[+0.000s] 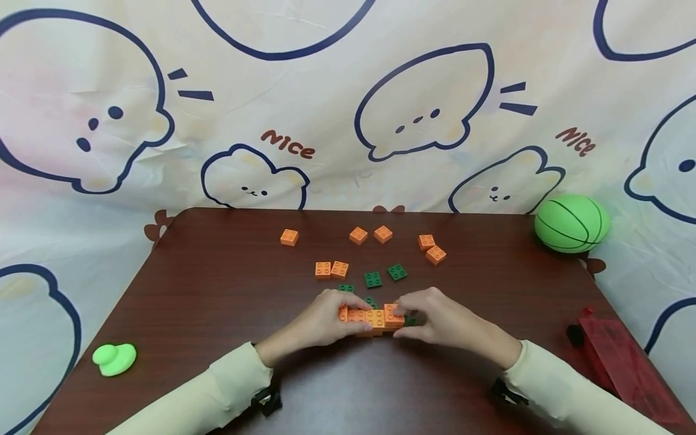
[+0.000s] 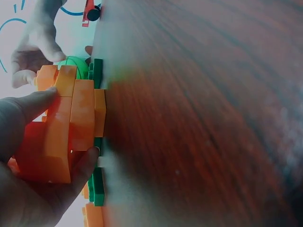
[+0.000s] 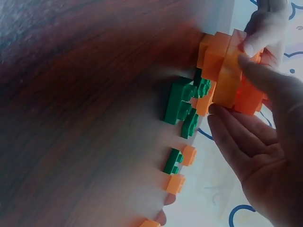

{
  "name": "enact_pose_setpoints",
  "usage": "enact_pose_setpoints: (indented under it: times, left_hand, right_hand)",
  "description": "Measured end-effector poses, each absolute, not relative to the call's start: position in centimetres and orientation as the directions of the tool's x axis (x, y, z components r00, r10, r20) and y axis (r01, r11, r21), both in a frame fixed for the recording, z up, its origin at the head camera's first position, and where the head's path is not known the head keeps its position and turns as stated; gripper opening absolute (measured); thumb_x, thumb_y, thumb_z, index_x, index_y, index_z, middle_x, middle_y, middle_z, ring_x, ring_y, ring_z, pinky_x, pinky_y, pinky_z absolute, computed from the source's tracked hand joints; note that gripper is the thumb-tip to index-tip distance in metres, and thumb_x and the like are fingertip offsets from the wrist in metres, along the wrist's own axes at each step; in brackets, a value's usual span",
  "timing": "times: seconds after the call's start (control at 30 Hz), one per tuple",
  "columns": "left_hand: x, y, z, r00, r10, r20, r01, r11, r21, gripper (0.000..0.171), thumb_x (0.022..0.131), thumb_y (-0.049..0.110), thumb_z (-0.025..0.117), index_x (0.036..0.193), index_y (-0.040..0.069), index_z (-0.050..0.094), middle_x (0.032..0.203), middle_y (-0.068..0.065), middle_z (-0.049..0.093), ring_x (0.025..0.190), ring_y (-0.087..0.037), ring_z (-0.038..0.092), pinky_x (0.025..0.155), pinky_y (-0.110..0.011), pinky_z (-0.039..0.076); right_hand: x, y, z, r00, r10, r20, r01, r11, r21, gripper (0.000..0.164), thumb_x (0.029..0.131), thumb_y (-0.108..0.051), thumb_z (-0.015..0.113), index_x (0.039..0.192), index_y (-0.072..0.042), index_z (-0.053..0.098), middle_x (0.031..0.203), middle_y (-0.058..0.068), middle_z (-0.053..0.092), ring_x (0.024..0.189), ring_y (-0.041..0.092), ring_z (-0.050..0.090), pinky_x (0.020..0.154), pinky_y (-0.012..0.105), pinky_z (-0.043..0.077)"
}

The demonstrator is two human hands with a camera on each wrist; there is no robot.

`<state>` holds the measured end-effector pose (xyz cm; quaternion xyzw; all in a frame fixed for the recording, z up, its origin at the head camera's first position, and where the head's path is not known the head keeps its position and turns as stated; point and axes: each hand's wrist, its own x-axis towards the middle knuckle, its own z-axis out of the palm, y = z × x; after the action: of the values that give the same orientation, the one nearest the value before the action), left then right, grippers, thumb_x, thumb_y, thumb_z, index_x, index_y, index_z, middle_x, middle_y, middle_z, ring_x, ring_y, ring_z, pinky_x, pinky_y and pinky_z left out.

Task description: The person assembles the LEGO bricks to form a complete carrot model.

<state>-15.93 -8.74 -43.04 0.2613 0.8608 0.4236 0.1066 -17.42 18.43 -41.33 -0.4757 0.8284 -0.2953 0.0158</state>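
Observation:
A built stack of orange toy building bricks (image 1: 374, 320) sits near the middle of the table. My left hand (image 1: 333, 319) grips its left part, thumb on the near side and fingers on the far side. At the right end my right hand (image 1: 437, 315) pinches an orange brick (image 1: 393, 315) that stands higher than the row beside it. In the left wrist view, the joined orange bricks (image 2: 83, 116) show several layers. Whether the pinched brick is fully pressed down I cannot tell. Green bricks (image 3: 177, 101) lie close behind the stack, partly hidden by the hands.
Loose green bricks (image 1: 397, 272) and orange bricks (image 1: 323, 270) lie beyond the hands, with more orange ones (image 1: 358, 235) farther back. A green ball (image 1: 573, 223) sits at the back right corner, a red translucent object (image 1: 620, 362) at the right edge, a light green item (image 1: 114, 359) at left.

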Motion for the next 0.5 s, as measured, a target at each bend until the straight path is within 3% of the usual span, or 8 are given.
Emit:
enact_pose_setpoints:
  times: [0.2,0.37,0.5]
  left_hand:
    - [-15.93,-8.76,-43.14,-0.841,0.541,0.020,0.354,0.520,0.777,0.031,0.089,0.032,0.082,0.116,0.017,0.078,0.109,0.003,0.076,0.089,-0.006,0.060,0.073,-0.021,0.052]
    - [-15.99,-8.74,-43.24,-0.841,0.541,0.026,0.357,0.518,0.778,0.031,0.089,0.032,0.082,0.116,0.016,0.078,0.109,0.002,0.077,0.088,-0.006,0.061,0.073,-0.021,0.053]
    - [-16.13,-8.79,-43.29,-0.836,0.547,0.046,0.374,0.507,0.777,0.030,0.089,0.031,0.082,0.115,0.015,0.079,0.107,0.001,0.077,0.087,-0.007,0.061,0.072,-0.022,0.053]
  right_hand:
    - [-17.55,18.27,-41.09,-0.561,-0.805,0.195,-0.751,0.395,-0.529,0.022,0.085,-0.015,0.086,0.091,-0.017,0.065,0.094,-0.006,0.077,0.084,0.000,0.071,0.074,0.026,0.062]
    - [-17.64,18.21,-40.95,-0.549,-0.816,0.182,-0.763,0.401,-0.506,0.023,0.085,-0.016,0.086,0.093,-0.016,0.064,0.095,-0.005,0.078,0.081,0.004,0.070,0.072,0.026,0.062]
    - [-17.69,18.22,-41.36,-0.560,-0.808,0.184,-0.747,0.397,-0.533,0.025,0.085,-0.012,0.085,0.092,-0.016,0.061,0.099,-0.003,0.078,0.091,0.002,0.071,0.077,0.027,0.062]
